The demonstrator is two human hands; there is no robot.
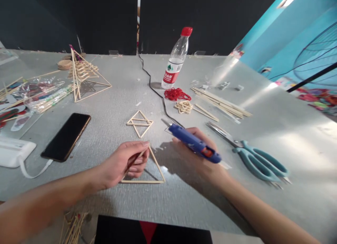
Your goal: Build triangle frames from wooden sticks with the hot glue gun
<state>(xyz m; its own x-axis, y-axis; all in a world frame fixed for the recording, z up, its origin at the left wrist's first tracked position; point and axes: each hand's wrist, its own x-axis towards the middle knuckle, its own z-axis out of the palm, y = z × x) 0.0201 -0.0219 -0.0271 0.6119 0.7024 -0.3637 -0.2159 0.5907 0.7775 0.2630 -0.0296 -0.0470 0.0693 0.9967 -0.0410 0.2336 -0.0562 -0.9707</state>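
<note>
My left hand (127, 161) is closed in a pinch on a triangle of thin wooden sticks (158, 164), near its top corner. The triangle's lower side is at the table surface. In my right hand (200, 156) is a blue hot glue gun (193, 140), its metal nozzle pointing left and away from me. The nozzle is apart from the triangle. Just beyond my left hand lies a smaller diamond-shaped stick frame (140, 123) with crossbars. A black cord (158, 93) runs from the back of the table toward the glue gun.
Scissors with teal handles (260, 161) lie at right. Behind are loose sticks (221, 102), small stick shapes (183, 106), red string (177, 94) and a water bottle (175, 61). At left are a phone (67, 137), a white power bank (14, 151) and a stick pyramid (92, 96).
</note>
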